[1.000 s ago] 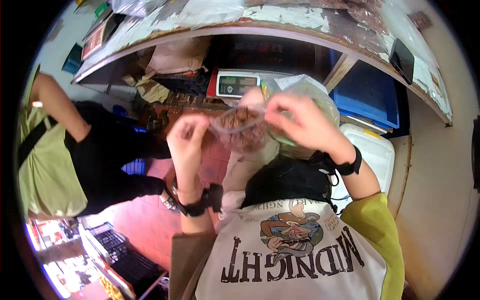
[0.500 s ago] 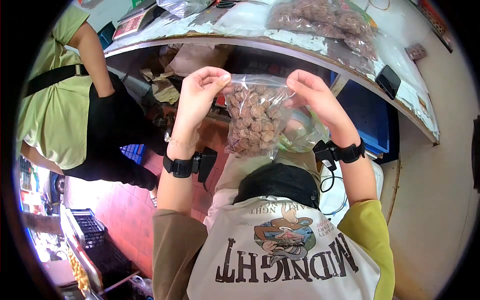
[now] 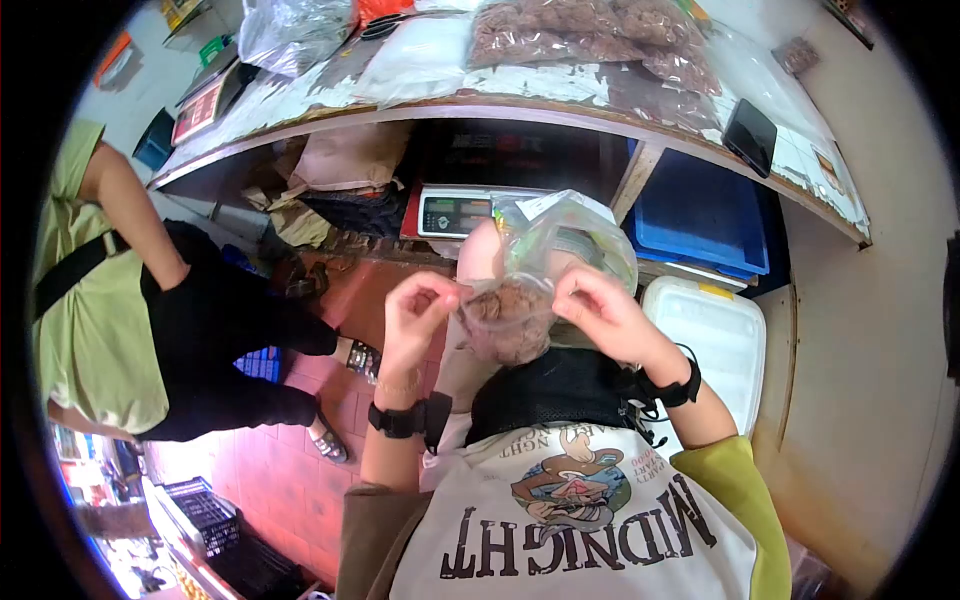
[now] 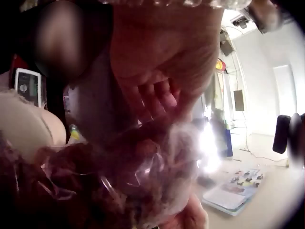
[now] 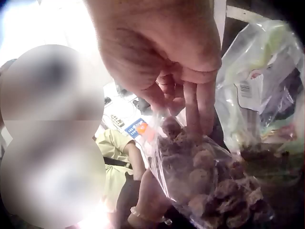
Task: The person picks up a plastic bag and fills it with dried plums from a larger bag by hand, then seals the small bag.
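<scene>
A clear plastic bag (image 3: 508, 330) of wrinkled brown balls, like dried fruit, hangs over the lap between both hands. My left hand (image 3: 415, 318) pinches one upper corner between thumb and fingers. The opposite corner is pinched by my right hand (image 3: 607, 315). Seen from the right wrist, the balls in the bag (image 5: 205, 183) sit right below the fingertips. The left wrist view shows the bag's shiny film (image 4: 138, 176) close under the left hand (image 4: 164, 52), with that hand's fingertips partly hidden.
Behind the bag stands another clear bag (image 3: 585, 240) with a label. A scale (image 3: 455, 212) sits under the worn shelf (image 3: 600, 90), near a blue tray (image 3: 700, 215). On the shelf lie bags of brown balls (image 3: 600, 35) and a phone (image 3: 750, 138). Another person (image 3: 110, 300) stands at left.
The bag was lifted and turned with its broad side to the head camera half a second ago. Now both hands have lowered it towards the lap, keeping their pinch on its corners.
</scene>
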Action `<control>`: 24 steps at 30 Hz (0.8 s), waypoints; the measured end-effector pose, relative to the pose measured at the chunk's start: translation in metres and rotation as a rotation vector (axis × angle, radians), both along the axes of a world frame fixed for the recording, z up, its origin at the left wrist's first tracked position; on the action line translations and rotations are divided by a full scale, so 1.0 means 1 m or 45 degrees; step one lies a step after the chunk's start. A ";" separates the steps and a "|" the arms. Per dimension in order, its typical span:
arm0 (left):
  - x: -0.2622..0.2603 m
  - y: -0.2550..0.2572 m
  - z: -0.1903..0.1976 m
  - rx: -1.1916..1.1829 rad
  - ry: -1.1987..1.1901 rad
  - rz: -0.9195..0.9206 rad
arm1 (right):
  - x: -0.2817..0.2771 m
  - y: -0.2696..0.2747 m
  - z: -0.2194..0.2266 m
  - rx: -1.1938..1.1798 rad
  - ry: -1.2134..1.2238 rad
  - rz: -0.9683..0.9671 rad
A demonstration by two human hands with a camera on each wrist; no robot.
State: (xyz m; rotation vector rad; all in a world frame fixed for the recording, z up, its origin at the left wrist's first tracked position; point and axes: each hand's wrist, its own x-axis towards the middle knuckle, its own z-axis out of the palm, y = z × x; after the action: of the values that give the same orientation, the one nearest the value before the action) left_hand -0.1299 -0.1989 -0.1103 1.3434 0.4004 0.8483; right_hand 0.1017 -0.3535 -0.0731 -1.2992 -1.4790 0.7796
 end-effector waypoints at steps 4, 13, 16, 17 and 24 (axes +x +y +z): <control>0.011 -0.021 0.004 -0.249 -0.197 -0.384 | -0.006 -0.004 -0.003 -0.007 -0.001 0.033; 0.020 -0.025 0.000 0.489 0.359 -0.266 | -0.006 0.001 0.036 0.228 -0.333 -0.049; 0.025 -0.020 -0.003 0.337 0.331 -0.355 | -0.010 0.004 0.032 0.144 -0.430 -0.063; 0.026 -0.018 -0.011 0.342 0.329 -0.359 | -0.009 0.005 0.031 0.147 -0.432 -0.068; 0.030 -0.023 -0.026 0.091 0.273 -0.455 | -0.019 0.008 0.037 0.178 -0.769 -0.212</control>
State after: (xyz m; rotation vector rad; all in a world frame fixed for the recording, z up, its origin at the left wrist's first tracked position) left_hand -0.0997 -0.2221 -0.1360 1.5224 0.2850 0.4270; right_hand 0.0823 -0.3460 -0.0357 -1.6055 -1.8193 0.1661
